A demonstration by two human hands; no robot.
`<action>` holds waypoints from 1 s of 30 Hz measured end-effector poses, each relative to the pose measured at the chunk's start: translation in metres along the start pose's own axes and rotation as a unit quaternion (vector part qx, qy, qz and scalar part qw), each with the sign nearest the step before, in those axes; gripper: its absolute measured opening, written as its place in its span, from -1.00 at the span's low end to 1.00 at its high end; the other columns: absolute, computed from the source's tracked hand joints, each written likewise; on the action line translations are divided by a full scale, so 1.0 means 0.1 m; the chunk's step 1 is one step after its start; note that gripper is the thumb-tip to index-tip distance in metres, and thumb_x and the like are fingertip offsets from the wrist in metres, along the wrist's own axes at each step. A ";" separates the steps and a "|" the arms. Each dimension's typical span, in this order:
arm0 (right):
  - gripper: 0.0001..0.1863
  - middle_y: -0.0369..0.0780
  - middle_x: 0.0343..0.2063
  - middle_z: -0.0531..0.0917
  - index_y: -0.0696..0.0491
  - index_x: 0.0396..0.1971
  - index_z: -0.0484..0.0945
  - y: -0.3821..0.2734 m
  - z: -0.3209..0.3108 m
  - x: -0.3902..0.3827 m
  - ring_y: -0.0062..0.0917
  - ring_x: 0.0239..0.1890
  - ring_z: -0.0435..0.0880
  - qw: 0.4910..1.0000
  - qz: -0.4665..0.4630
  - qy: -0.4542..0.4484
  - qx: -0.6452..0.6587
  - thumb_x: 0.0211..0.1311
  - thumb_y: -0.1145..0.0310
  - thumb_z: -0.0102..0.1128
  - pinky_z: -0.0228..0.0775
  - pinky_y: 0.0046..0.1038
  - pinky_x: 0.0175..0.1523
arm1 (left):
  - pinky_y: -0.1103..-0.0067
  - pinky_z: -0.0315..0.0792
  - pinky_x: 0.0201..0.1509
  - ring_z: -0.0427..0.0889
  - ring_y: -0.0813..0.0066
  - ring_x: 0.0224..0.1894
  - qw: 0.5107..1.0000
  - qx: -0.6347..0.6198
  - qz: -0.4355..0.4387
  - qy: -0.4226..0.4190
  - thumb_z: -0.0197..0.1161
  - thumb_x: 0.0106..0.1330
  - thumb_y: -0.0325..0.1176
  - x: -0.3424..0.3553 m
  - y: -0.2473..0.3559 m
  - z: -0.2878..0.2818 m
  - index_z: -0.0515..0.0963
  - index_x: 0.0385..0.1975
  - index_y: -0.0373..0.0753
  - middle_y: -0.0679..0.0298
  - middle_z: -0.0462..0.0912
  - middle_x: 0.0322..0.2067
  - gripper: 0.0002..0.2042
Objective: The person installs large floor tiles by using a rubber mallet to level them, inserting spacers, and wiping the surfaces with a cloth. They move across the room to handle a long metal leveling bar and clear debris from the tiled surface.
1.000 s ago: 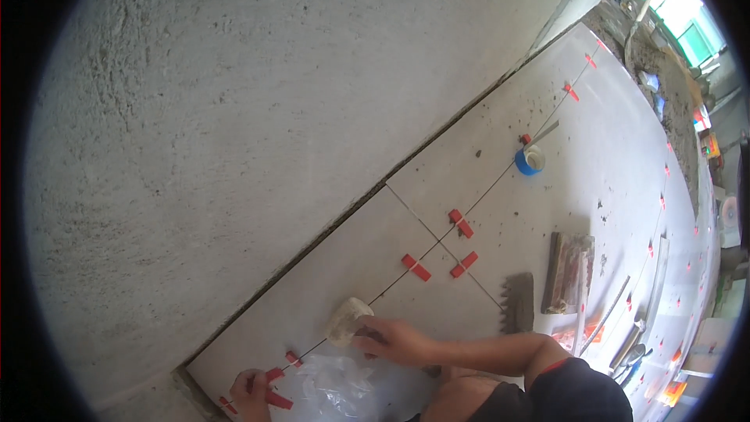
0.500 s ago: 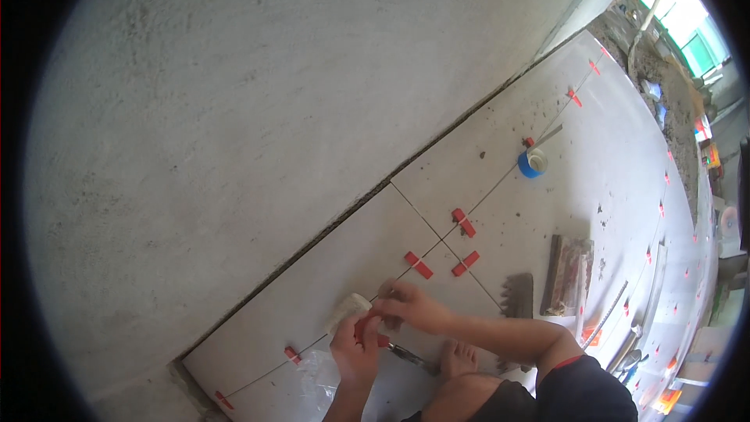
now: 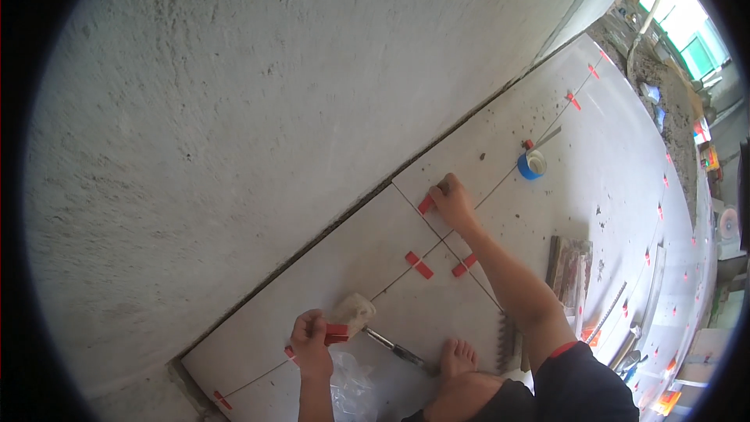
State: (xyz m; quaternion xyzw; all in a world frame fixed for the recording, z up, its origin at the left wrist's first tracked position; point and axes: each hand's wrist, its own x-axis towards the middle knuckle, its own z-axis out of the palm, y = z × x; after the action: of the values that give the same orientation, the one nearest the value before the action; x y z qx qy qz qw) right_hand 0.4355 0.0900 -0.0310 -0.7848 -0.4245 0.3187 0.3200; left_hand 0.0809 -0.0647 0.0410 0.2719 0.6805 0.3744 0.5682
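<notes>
Head view: where's the red tile-leveling wedge [image 3: 426, 204]?

Over the joint [image 3: 408, 200] that runs to the grey wall [image 3: 195, 148], right hand [image 3: 453, 202] pinching one end. Can't tell if it's seated.

Left hand [image 3: 310, 337]?

Fingers curled round more red wedges [image 3: 337, 333] (count hidden by the grip).

Around that?

White-headed mallet [image 3: 357, 312] lying just beside them, handle toward the bare foot [image 3: 458, 357]. Clear plastic bag [image 3: 351, 391] near the left forearm [image 3: 316, 395]. One wedged clip [image 3: 419, 264] on a joint nearby.

Farther out?

Notched trowel [image 3: 506, 340] right of the foot; blue-and-white roll [image 3: 530, 169] beyond the right hand.
</notes>
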 end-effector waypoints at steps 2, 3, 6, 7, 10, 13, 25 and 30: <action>-0.75 -0.02 -0.43 0.65 0.14 -0.32 0.45 -0.01 0.02 0.03 -0.14 -0.36 0.66 1.000 -0.012 0.015 -0.005 0.17 0.25 0.13 0.46 -0.25 -0.23 | 0.53 0.61 -0.38 0.60 0.50 -0.37 1.000 0.015 0.016 0.006 0.11 0.38 -0.39 0.03 0.06 -0.04 0.48 -0.12 -0.24 0.31 0.50 -0.36 -0.85; -0.76 -0.07 -0.47 0.64 0.16 -0.32 0.45 0.00 0.01 0.03 -0.30 -0.43 0.64 1.000 -0.008 0.003 -0.010 0.20 0.28 0.14 0.46 -0.33 -0.28 | 0.57 0.55 -0.41 0.58 0.52 -0.40 1.000 -0.001 -0.023 0.015 0.12 0.37 -0.38 0.03 0.10 -0.06 0.49 -0.15 -0.25 0.31 0.51 -0.39 -0.85; -0.77 -0.13 -0.52 0.62 0.18 -0.31 0.45 -0.04 0.05 -0.03 -0.46 -0.51 0.63 0.998 -0.017 -0.019 0.054 0.22 0.31 0.15 0.47 -0.42 -0.33 | 0.63 0.43 -0.49 0.52 0.56 -0.49 0.998 -0.017 -0.044 0.033 0.15 0.36 -0.38 0.18 0.04 -0.28 0.51 -0.21 -0.28 0.32 0.51 -0.46 -0.87; -0.77 -0.12 -0.51 0.62 0.18 -0.31 0.46 -0.01 0.06 -0.05 -0.46 -0.51 0.63 0.992 -0.026 -0.030 0.117 0.22 0.31 0.15 0.47 -0.43 -0.32 | 0.65 0.35 -0.54 0.47 0.58 -0.54 0.999 -0.018 -0.032 0.037 0.16 0.35 -0.38 0.21 0.03 -0.31 0.53 -0.26 -0.30 0.32 0.51 -0.49 -0.88; -0.75 -0.07 -0.38 0.60 0.18 -0.27 0.48 0.12 0.11 -0.09 -0.34 -0.39 0.65 0.977 0.005 -0.033 0.211 0.20 0.30 0.19 0.49 -0.38 -0.23 | 0.66 0.26 -0.58 0.37 0.63 -0.64 0.996 0.089 -0.011 0.000 0.17 0.32 -0.38 0.23 -0.02 -0.40 0.53 -0.40 -0.30 0.37 0.45 -0.63 -0.87; -0.75 -0.03 -0.29 0.57 0.11 -0.19 0.51 0.15 0.17 -0.17 -0.18 -0.25 0.59 0.980 -0.144 0.081 -0.112 0.17 0.33 0.24 0.45 -0.25 -0.13 | 0.66 0.25 -0.57 0.37 0.64 -0.63 0.992 0.105 -0.060 -0.029 0.18 0.31 -0.38 0.23 -0.05 -0.47 0.53 -0.41 -0.31 0.35 0.45 -0.65 -0.87; -0.23 -0.05 -0.15 0.57 0.13 -0.14 0.56 -0.52 -0.15 -0.13 -0.23 -0.08 0.60 0.826 -0.148 -0.226 -0.495 0.17 -0.37 -0.10 0.45 -0.28 -0.07 | 0.34 0.53 -0.24 0.66 0.18 -0.30 0.801 0.586 0.118 -0.033 0.37 0.09 -0.21 0.72 0.05 -0.52 0.57 -0.22 -0.29 0.15 0.67 -0.39 -0.66; -0.28 -0.07 -0.37 0.65 0.12 -0.22 0.59 -0.56 -0.10 0.04 -0.23 -0.26 0.67 0.811 -0.168 -0.324 -0.457 0.26 -0.31 -0.19 0.48 -0.23 -0.18 | 0.40 0.44 -0.64 0.54 0.28 -0.62 0.800 0.593 0.044 -0.082 0.36 0.18 -0.19 1.10 -0.18 -0.76 0.29 0.27 -0.25 0.03 0.62 -0.40 -0.34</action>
State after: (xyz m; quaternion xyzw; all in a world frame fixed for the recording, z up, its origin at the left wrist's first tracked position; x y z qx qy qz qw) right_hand 0.4196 0.1154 0.0171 -0.6083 -0.7253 0.2651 -0.1834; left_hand -0.0149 -0.0025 -0.0310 0.6150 0.7077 -0.1011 0.3328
